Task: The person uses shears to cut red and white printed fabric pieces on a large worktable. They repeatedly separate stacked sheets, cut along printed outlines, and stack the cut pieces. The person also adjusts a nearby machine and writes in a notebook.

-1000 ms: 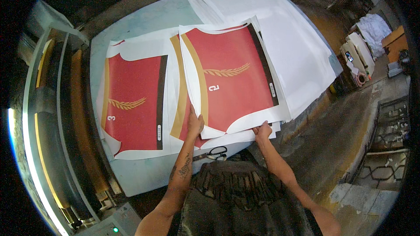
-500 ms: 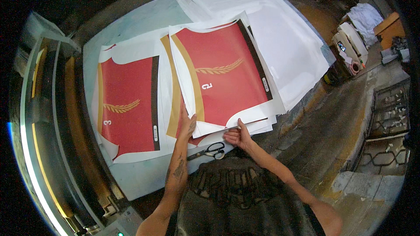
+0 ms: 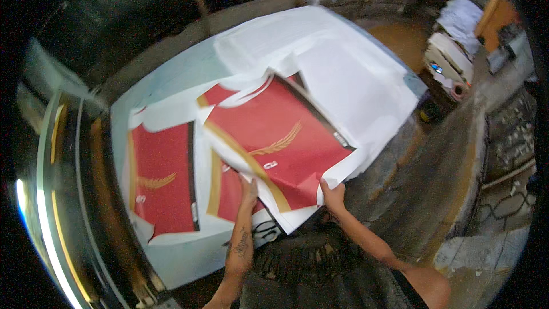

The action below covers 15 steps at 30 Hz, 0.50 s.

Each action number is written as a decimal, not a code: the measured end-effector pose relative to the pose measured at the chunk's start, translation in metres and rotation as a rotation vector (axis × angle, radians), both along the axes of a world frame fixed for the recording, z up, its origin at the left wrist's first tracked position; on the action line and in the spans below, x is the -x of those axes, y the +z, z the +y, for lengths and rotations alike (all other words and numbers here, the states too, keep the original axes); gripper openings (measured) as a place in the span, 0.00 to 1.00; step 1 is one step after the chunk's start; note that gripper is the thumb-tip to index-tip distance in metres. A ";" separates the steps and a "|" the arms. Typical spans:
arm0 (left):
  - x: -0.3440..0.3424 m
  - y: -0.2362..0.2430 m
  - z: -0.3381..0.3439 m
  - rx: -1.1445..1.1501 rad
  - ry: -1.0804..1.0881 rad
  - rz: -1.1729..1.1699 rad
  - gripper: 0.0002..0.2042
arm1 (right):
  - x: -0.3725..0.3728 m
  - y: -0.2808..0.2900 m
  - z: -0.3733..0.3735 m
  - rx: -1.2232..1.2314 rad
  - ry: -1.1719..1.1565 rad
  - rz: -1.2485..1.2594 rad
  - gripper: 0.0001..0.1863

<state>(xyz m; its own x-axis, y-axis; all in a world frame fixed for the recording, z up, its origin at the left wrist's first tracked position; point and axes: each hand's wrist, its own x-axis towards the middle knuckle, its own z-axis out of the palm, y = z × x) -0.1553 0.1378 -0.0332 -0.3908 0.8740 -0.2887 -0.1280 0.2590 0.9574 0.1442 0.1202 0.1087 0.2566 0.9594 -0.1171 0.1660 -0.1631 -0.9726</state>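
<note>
A large printed sheet (image 3: 269,131) with a red jersey panel, gold trim and a leaf motif slants across the table, its near part bent and lifted. My left hand (image 3: 249,190) holds its left edge near the close end. At the near right corner, my right hand (image 3: 333,195) pinches the white margin between thumb and fingers. Beneath it a similar red and gold print (image 3: 226,191) shows in part. Another red printed sheet (image 3: 163,177) lies flat to the left. Scissors (image 3: 264,230) are partly covered by the held sheet's near corner.
Blank white sheets (image 3: 360,86) are layered over the far right of the pale table (image 3: 183,263). A long machine with rollers (image 3: 86,194) runs along the left side. White cloth and boxes (image 3: 452,51) are piled beyond the table at far right.
The held sheet has turned, its near end swinging right and toward me and bending up. My right hand has moved right with its corner. The whole view has shifted, with some blur.
</note>
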 end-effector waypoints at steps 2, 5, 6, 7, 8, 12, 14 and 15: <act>-0.017 -0.004 0.044 -0.028 0.052 -0.258 0.36 | -0.057 0.010 0.002 -0.012 -0.009 0.003 0.14; -0.031 0.007 0.086 -0.109 -0.004 -0.427 0.30 | -0.131 -0.007 0.018 0.232 -0.051 -0.008 0.21; -0.035 0.012 0.091 -0.123 0.036 -0.320 0.30 | -0.148 -0.018 0.022 0.266 -0.020 0.151 0.23; -0.039 0.016 0.096 -0.123 0.056 -0.287 0.30 | -0.155 -0.032 0.027 0.282 -0.088 0.355 0.24; -0.047 0.018 0.099 -0.121 0.087 -0.251 0.29 | -0.169 -0.047 0.034 0.305 -0.114 0.624 0.23; -0.074 0.009 0.099 -0.079 0.237 -0.093 0.28 | -0.194 -0.090 0.059 0.461 -0.199 0.742 0.22; -0.091 -0.003 0.100 -0.067 0.303 -0.032 0.28 | -0.204 -0.097 0.075 0.492 -0.224 0.462 0.21; -0.098 -0.009 0.098 -0.062 0.325 -0.009 0.28 | -0.211 -0.096 0.079 0.432 -0.207 0.364 0.21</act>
